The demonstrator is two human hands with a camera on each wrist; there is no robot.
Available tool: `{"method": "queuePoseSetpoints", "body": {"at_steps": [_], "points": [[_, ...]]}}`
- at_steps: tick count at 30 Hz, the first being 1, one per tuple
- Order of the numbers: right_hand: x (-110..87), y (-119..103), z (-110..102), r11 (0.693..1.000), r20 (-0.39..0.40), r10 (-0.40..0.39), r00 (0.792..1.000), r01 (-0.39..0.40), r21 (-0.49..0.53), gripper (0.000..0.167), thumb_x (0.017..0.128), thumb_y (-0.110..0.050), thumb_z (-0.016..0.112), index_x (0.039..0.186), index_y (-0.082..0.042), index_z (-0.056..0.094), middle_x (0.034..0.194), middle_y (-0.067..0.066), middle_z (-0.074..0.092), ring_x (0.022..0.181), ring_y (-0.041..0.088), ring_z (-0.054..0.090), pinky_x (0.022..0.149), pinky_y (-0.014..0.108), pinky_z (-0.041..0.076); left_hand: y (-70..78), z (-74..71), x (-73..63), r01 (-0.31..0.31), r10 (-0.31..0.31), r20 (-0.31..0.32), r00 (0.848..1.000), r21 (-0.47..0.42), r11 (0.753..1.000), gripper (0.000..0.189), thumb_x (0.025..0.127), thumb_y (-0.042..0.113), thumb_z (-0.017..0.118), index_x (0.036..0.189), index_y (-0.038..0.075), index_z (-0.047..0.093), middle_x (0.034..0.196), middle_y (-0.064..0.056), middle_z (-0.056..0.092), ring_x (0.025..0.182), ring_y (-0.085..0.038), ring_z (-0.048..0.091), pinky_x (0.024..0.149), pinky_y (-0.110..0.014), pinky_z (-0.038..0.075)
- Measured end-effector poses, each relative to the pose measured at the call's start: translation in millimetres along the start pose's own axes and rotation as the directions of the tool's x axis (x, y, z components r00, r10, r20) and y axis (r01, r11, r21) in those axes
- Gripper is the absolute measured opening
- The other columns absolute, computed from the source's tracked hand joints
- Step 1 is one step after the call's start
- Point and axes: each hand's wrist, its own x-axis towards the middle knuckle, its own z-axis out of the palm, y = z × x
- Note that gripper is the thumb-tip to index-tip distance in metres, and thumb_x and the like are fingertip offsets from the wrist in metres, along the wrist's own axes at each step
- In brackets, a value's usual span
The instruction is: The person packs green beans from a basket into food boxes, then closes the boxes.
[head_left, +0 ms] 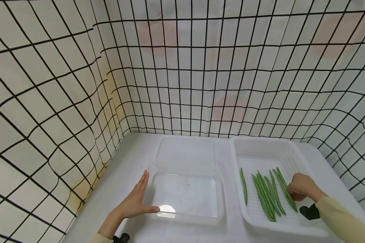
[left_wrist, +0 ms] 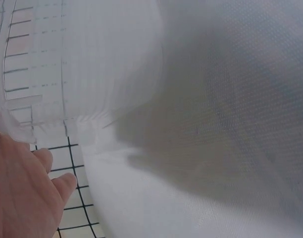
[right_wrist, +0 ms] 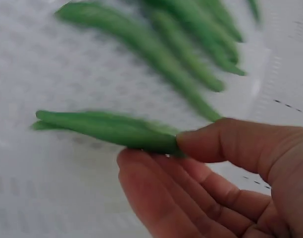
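Several green beans [head_left: 264,195] lie roughly side by side in a white perforated basket [head_left: 238,211] at the right of the head view, one bean [head_left: 243,185] by the left wall. Over the basket's right part, my right hand [head_left: 304,187] pinches green beans [right_wrist: 112,131] near one end between thumb and fingers; in the right wrist view two tips show at their far end. My left hand [head_left: 135,200] spreads its thumb and straight fingers at the left side of a clear plastic container [head_left: 220,202]. In the left wrist view that hand [left_wrist: 27,188] is right at the container's wall.
Behind the container lies a flat, pale translucent rectangle [head_left: 185,150] like a lid. Black grid netting [head_left: 176,71] over pale cloth walls in the white table [head_left: 231,233] at the back and both sides. The container and basket stand side by side.
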Motion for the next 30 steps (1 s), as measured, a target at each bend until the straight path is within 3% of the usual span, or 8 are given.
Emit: {"method": "queuePoseSetpoints", "body": {"at_steps": [2,5,9,11,17,23,26,30], "points": [[1.2,-4,-7,0.995,0.034,0.023,0.999,-0.026,0.099,0.016,0.073,-0.006,0.063,0.061,0.003,0.059,0.054,0.008,0.059,0.048,0.019,0.060,0.048,0.033,0.052,0.1,-0.4,-0.2,-0.001,0.001,-0.006,1.000,0.001,1.000,0.131,0.068,0.053,0.080,0.151,0.011,-0.011,0.156,-0.005,-0.013,0.142,-0.030,-0.003,0.110,-0.054,0.005],[2.9,-13,-15,0.955,0.114,0.055,0.992,-0.086,0.284,0.015,0.080,-0.007,0.064,0.072,0.005,0.062,0.062,0.009,0.063,0.055,0.019,0.063,0.054,0.033,0.055,1.2,-0.9,-0.5,-0.001,0.001,-0.009,1.000,-0.005,1.000,0.130,0.067,0.054,0.080,0.151,0.011,-0.010,0.156,-0.005,-0.013,0.142,-0.030,-0.002,0.110,-0.054,0.005],[5.3,-32,-21,0.882,0.216,0.003,0.976,-0.105,0.460,0.017,0.088,-0.010,0.062,0.086,0.007,0.064,0.072,0.010,0.066,0.063,0.018,0.066,0.061,0.031,0.055,2.6,-0.9,-0.7,0.007,-0.007,-0.005,1.000,-0.015,1.000,0.130,0.067,0.052,0.081,0.152,0.012,-0.010,0.156,-0.004,-0.013,0.141,-0.032,-0.002,0.109,-0.055,0.005],[6.3,-46,-21,0.855,0.244,-0.062,0.968,-0.075,0.513,0.021,0.091,-0.013,0.061,0.093,0.008,0.066,0.076,0.010,0.067,0.067,0.018,0.067,0.065,0.032,0.055,2.8,-0.6,-0.8,0.012,-0.012,-0.004,1.000,-0.017,1.000,0.130,0.067,0.051,0.081,0.152,0.012,-0.010,0.156,-0.004,-0.013,0.141,-0.033,-0.002,0.109,-0.055,0.005],[8.8,-103,-9,0.767,0.259,-0.203,0.944,-0.011,0.642,0.030,0.093,-0.018,0.062,0.103,0.011,0.064,0.086,0.014,0.068,0.074,0.019,0.068,0.072,0.035,0.055,2.7,-0.7,-1.6,0.011,-0.011,-0.004,1.000,-0.014,1.000,0.132,0.066,0.057,0.079,0.152,0.011,-0.009,0.157,-0.004,-0.012,0.141,-0.032,-0.002,0.109,-0.055,0.006],[6.2,-159,9,0.681,0.255,-0.295,0.921,0.016,0.732,0.030,0.092,-0.015,0.063,0.107,0.012,0.062,0.086,0.012,0.068,0.075,0.019,0.068,0.075,0.035,0.054,2.8,0.5,-3.8,0.032,-0.032,0.003,0.999,-0.055,0.998,0.132,0.065,0.051,0.083,0.152,0.013,-0.010,0.157,-0.003,-0.012,0.141,-0.032,-0.003,0.109,-0.056,0.004],[5.9,-185,23,0.651,0.265,-0.310,0.913,0.001,0.759,0.028,0.091,-0.014,0.064,0.106,0.010,0.063,0.086,0.012,0.067,0.074,0.019,0.067,0.074,0.034,0.054,2.2,1.2,-4.0,0.036,-0.037,-0.002,0.999,-0.048,0.998,0.133,0.065,0.051,0.083,0.152,0.013,-0.010,0.157,-0.004,-0.011,0.142,-0.032,-0.003,0.109,-0.056,0.004],[6.9,-216,46,0.638,0.292,-0.319,0.902,-0.023,0.769,0.028,0.090,-0.013,0.064,0.106,0.010,0.063,0.086,0.014,0.068,0.074,0.020,0.068,0.072,0.033,0.055,1.2,0.8,-1.9,0.019,-0.020,-0.019,1.000,-0.042,0.999,0.133,0.064,0.052,0.083,0.152,0.011,-0.009,0.157,-0.007,-0.010,0.141,-0.033,-0.001,0.108,-0.057,0.005]]}}
